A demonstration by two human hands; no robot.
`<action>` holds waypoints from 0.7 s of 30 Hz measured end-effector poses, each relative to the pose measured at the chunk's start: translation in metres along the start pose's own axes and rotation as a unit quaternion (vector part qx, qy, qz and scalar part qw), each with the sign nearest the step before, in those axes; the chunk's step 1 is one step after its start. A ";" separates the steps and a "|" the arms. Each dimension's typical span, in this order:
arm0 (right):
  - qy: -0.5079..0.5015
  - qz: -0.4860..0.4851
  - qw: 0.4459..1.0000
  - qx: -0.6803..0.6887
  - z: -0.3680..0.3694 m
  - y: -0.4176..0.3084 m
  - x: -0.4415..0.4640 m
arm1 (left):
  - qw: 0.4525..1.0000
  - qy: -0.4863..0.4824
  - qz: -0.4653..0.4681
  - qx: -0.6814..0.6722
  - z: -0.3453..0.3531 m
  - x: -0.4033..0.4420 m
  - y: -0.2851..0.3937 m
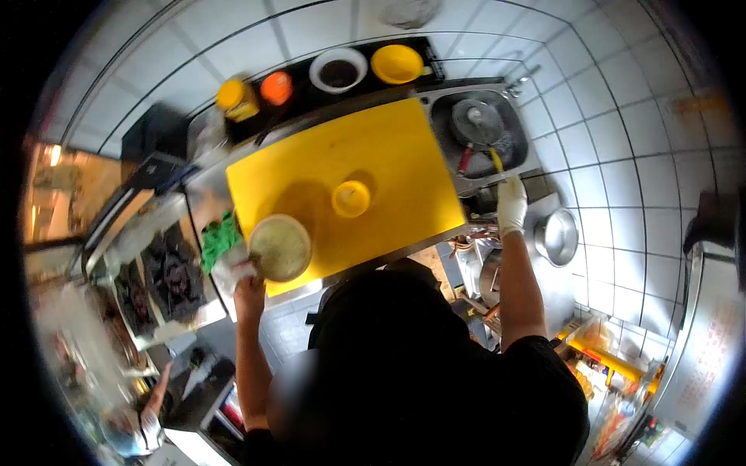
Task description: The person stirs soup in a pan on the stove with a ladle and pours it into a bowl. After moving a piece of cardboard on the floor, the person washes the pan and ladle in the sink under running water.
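Note:
My left hand is at the lower left of a yellow cutting board, closed at the rim of a round tub with pale contents. Blur and something whitish partly hide its fingers. In a white glove, my right hand reaches toward the sink's near edge with fingers stretched out. Close to its fingertips is the yellow handle of a utensil in the sink; I see no firm grip on it. A small yellow bowl with something pale inside stands mid-board.
The metal sink holds a pan and a red handle. Behind the board are a white bowl of dark contents, a yellow bowl and a yellow-lidded jar. Green cloth lies left; a steel bowl stands right.

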State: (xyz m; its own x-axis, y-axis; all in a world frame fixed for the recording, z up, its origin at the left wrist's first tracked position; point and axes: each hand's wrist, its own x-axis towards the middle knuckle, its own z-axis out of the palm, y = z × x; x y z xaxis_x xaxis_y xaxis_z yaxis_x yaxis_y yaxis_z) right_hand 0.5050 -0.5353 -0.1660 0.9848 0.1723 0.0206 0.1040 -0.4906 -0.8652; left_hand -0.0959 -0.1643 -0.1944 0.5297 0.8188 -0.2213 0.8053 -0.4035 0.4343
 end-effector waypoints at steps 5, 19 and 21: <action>-0.002 0.006 0.998 -0.060 0.002 -0.005 0.089 | 0.984 0.023 -0.136 -0.112 0.047 -0.050 0.031; -0.016 -0.164 0.964 -0.207 0.031 0.032 0.407 | 0.877 0.022 -0.372 -0.304 0.075 -0.050 0.128; -0.103 -0.118 0.962 -0.223 0.031 0.025 0.421 | 0.873 0.009 -0.370 -0.319 0.072 -0.049 0.129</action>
State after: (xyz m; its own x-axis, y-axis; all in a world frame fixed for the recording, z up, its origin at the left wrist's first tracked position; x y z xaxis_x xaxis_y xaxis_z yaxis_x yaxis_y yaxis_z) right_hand 0.9184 -0.4487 -0.1943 0.8831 0.4665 0.0505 0.4153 -0.7271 -0.5467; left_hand 0.0010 -0.2854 -0.1903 -0.0808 0.7682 -0.6351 0.6101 0.5420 0.5779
